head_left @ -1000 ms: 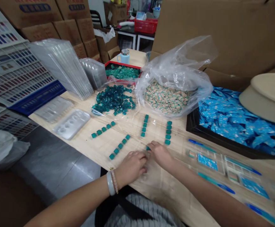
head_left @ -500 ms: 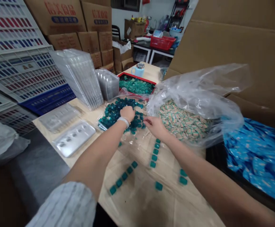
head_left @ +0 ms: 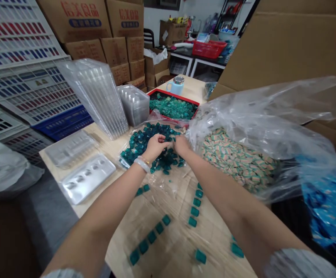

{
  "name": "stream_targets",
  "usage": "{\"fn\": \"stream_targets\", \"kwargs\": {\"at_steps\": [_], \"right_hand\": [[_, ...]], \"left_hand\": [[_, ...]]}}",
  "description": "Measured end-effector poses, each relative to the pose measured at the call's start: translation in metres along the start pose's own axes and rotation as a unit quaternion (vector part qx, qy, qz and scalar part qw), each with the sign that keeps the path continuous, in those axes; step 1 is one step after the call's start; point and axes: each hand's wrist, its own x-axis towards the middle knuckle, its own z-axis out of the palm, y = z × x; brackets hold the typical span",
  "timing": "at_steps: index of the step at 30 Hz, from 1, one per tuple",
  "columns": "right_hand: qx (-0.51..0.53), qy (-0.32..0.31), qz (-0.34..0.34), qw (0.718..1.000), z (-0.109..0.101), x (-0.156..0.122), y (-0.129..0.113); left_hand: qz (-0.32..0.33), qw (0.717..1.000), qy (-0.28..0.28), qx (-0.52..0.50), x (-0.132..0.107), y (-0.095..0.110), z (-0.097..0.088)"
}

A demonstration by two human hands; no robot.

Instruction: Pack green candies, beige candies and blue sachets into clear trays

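Note:
My left hand (head_left: 156,148), with a white band on the wrist, is over a pile of glossy dark teal cubes (head_left: 139,142). Its fingers curl inward and its thumb points towards my right hand (head_left: 181,146). That hand is closed just beside it, at the right side of the pile. The fingertips nearly meet; whatever they grip is too small or hidden to name. Under the pile lies a clear plastic sheet (head_left: 163,181). Nearer me, teal cubes stand in spaced rows, one row (head_left: 152,236) slanting at left and another (head_left: 195,211) at right.
Clear plastic trays (head_left: 101,96) are stacked at left, beside a flat silvery tray (head_left: 88,177). A red-rimmed tray (head_left: 173,106) of teal bits and a blue mug (head_left: 177,85) stand behind the pile. At right, a plastic bag holds small patterned packets (head_left: 234,158), with blue wrappers (head_left: 330,204) beyond.
My left hand has turned from palm down over the pile to thumb towards my right hand. The hands are closer together. The view has shifted slightly.

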Motion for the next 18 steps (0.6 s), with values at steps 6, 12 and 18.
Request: {"fn": "stream_targets", "kwargs": {"at_steps": [6,12,18], "right_hand": [[0.050,-0.011,-0.004,0.999,-0.002,0.008,-0.001],[0.158,0.023,-0.028,0.987,-0.014,-0.025,-0.008],[0.535,-0.070,-0.052,0.840,-0.037,-0.116,-0.011]], "left_hand": [[-0.113,0.970,-0.058,-0.209,-0.035,0.003,-0.013],[-0.150,0.950,-0.049,-0.270,-0.058,0.000,-0.020],[-0.128,0.934,-0.099,-0.318,-0.092,0.009,-0.007]]}}
